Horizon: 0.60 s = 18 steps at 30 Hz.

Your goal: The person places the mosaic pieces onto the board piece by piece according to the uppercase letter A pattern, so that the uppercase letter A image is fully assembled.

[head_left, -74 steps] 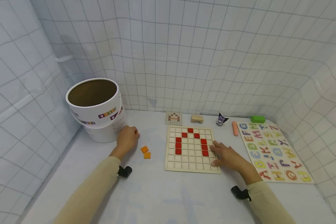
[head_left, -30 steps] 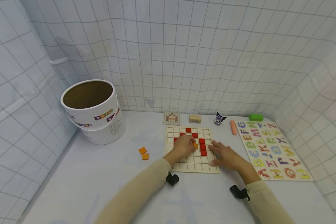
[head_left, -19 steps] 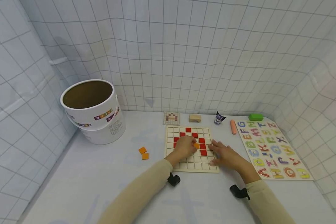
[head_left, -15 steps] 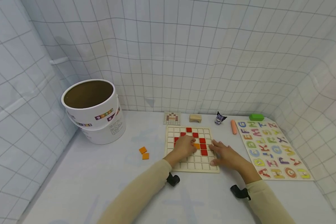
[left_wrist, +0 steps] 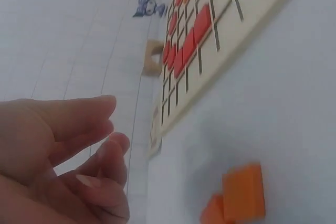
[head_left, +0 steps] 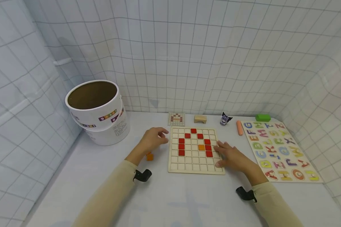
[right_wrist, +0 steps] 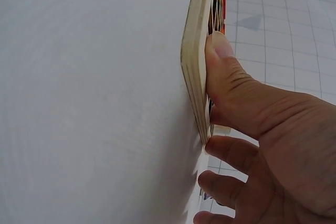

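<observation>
A wooden grid board (head_left: 188, 167) lies in the middle with red square tiles (head_left: 181, 147) set in an arch shape. One orange tile (head_left: 201, 147) sits in a cell beside the right-hand red column. My left hand (head_left: 152, 141) hovers off the board's left edge, thumb and fingers apart and holding nothing. Beneath it on the table are two loose orange tiles (left_wrist: 244, 192), partly hidden by the hand in the head view. My right hand (head_left: 232, 158) rests on the board's right edge, thumb on its surface in the right wrist view, fingers spread along the side.
Behind the board stand a pattern card (head_left: 176, 119), a wooden arch block (head_left: 200, 119) and a small figurine (head_left: 225, 119). To the right are an orange stick (head_left: 239, 128), a green block (head_left: 263, 117) and an alphabet board (head_left: 275, 157). A white bucket (head_left: 108, 126) stands left.
My left hand carried an orange tile onto the board, let it go beside the right red column, and moved back left over the loose orange tiles. The right hand stays at the board's edge.
</observation>
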{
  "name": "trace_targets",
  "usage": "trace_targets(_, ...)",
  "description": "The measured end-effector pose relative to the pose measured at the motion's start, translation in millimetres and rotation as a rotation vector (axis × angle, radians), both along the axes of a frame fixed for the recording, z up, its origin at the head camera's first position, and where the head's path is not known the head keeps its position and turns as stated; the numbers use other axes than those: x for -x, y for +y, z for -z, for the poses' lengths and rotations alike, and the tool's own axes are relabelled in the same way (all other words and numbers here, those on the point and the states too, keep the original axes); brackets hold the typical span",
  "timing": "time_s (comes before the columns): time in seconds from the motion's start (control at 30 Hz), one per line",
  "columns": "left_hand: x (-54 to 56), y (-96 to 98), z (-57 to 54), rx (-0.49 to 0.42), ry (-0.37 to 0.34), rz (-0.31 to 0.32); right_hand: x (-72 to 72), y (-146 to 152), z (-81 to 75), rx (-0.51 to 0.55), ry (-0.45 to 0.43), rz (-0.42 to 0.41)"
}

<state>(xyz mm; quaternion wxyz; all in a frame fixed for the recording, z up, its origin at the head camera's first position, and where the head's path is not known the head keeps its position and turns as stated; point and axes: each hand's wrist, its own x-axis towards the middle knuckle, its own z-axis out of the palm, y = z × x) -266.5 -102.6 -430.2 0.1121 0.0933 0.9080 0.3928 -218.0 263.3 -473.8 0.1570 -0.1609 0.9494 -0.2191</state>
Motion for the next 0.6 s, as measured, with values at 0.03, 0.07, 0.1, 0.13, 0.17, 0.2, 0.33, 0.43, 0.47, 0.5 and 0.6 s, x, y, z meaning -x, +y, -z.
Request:
trace_targets(0.03,0.0,-11.1,-1.5,0.026,-0.016,0.007,0.2,0.1,0.0,0.001,-0.001,0.000)
trace_targets(0.07,0.4,-22.0,-2.7,0.051,-0.030,0.020,0.3,0.1,0.2,0.001,-0.001,0.001)
trace_targets(0.1,0.8,-32.8,-3.6,0.078,-0.045,0.038,0.3,-0.1,0.1,0.002,0.000,0.000)
trace_targets(0.13,1.5,-42.9,-3.5,0.099,-0.065,0.061,0.0,0.1,0.2,0.006,-0.002,0.002)
trace_targets(0.17,2.1,-52.3,-2.7,0.121,-0.087,0.085,-0.4,0.1,0.5,0.011,-0.006,0.005)
trace_targets(0.2,2.8,-60.9,-1.5,0.138,-0.109,0.112,-0.9,-0.1,0.8,0.017,-0.009,0.008)
trace_targets(0.33,2.1,-86.0,10.8,0.164,-0.154,0.241,-3.0,-1.7,0.6,0.030,-0.018,0.008)
trace_targets(0.43,0.2,-93.8,18.7,0.150,-0.141,0.293,-3.3,-3.0,-1.6,0.015,-0.012,-0.003)
trace_targets(0.47,-0.1,-94.9,20.4,0.144,-0.128,0.303,-3.0,-3.0,-2.3,0.009,-0.010,-0.006)
trace_targets(0.5,0.2,-95.2,21.7,0.141,-0.119,0.306,-2.5,-3.0,-2.8,0.004,-0.009,-0.007)
trace_targets(0.6,1.6,-93.4,24.4,0.154,-0.089,0.310,-1.7,-3.0,-4.0,0.004,-0.020,-0.001)
